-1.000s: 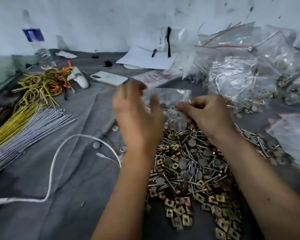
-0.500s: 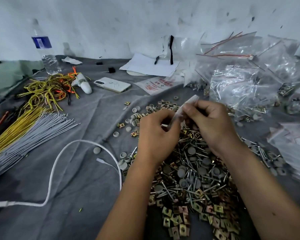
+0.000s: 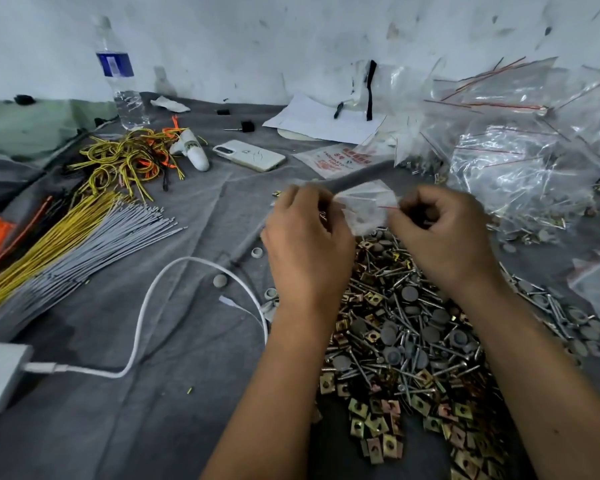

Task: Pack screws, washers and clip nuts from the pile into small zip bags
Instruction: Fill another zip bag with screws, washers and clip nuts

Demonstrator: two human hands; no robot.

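A small clear zip bag (image 3: 366, 207) with a red seal line is stretched between my two hands above the far end of the pile. My left hand (image 3: 303, 242) pinches its left edge and my right hand (image 3: 442, 233) pinches its right edge, fingers curled. Grey washers show faintly through the plastic. Below the hands lies the pile of screws, grey washers and brass clip nuts (image 3: 406, 344) on the grey cloth (image 3: 187, 393).
A heap of filled and empty zip bags (image 3: 520, 150) lies at the right. Bundles of grey and yellow cable ties (image 3: 70, 247) lie at the left, with a white cable (image 3: 146, 306), a phone (image 3: 248, 154), a water bottle (image 3: 120, 77) and papers (image 3: 323, 119) behind.
The bag, held folded and narrow between the fingertips half a second ago, is now spread flat between the hands. Both hands have moved apart and slightly away from me.
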